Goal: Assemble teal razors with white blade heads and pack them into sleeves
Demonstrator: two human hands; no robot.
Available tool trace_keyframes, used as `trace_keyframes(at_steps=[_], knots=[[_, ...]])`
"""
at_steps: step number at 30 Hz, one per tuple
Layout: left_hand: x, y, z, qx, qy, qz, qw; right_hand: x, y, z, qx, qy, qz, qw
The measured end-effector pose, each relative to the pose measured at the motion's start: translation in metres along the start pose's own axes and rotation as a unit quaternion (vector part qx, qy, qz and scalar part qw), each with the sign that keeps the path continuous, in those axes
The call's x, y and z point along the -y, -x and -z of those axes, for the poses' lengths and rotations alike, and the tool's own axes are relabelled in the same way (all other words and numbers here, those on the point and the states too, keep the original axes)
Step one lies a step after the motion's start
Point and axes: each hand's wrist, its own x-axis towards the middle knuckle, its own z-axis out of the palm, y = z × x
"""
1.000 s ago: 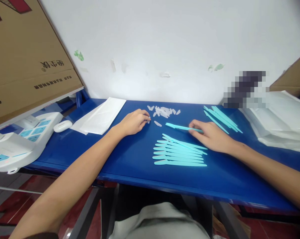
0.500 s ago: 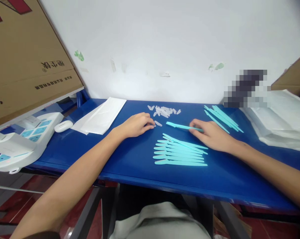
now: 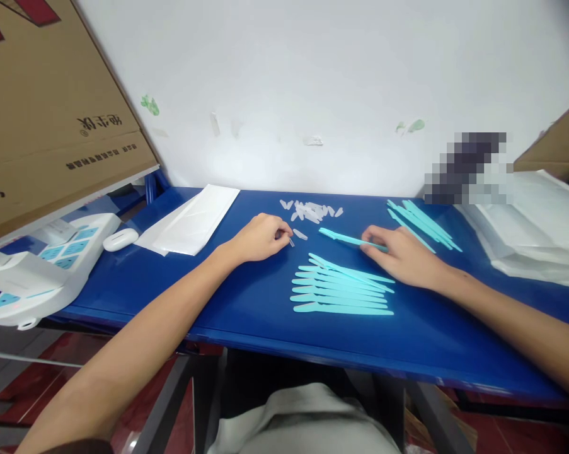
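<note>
My right hand (image 3: 392, 253) is closed on the handle of a turquoise eyebrow razor (image 3: 343, 237), whose blade end points left. Between the thumb and finger of my left hand (image 3: 266, 237) is a small clear plastic blade cap (image 3: 292, 241). Just right of these fingertips another blade cap (image 3: 300, 234) lies on the blue table (image 3: 246, 296). Farther back is a loose pile of translucent caps (image 3: 310, 211). Several turquoise razors (image 3: 341, 293) lie in a row in front of my right hand, the upper ones crossing. More razors (image 3: 423, 224) lie behind that hand.
White paper sheets or sleeves (image 3: 199, 221) lie at the back left. Beside them are a white oval case (image 3: 120, 239) and a white device with blue pads (image 3: 83, 243). A large cardboard box (image 3: 67, 94) stands left. Stacked clear plastic bags (image 3: 539, 233) lie right. A white wall (image 3: 284, 94) closes the back.
My left fingers have curled and lifted slightly, and a clear blade cap now shows in their pinch. The razor in my right hand has shifted slightly right and its tip has risen.
</note>
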Motion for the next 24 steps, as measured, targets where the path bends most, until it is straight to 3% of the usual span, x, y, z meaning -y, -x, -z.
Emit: trace_keyframes(at_steps=[7,11,15,24], knots=[[0.005,0.002,-0.002,0.005,-0.035,-0.068,0.997,-0.001,0.001,-0.001,-0.004,-0.022,-0.021,1.0],[0.008,0.0,-0.005,0.013,-0.005,-0.103,0.995,0.0,0.001,-0.001,-0.009,-0.024,-0.022,0.999],[0.01,-0.001,-0.007,0.022,0.025,-0.116,0.993,0.001,0.0,0.0,-0.002,-0.018,-0.022,1.0],[0.011,-0.004,-0.012,-0.016,0.019,-0.13,0.991,-0.003,0.002,0.002,-0.014,0.011,0.029,0.999]])
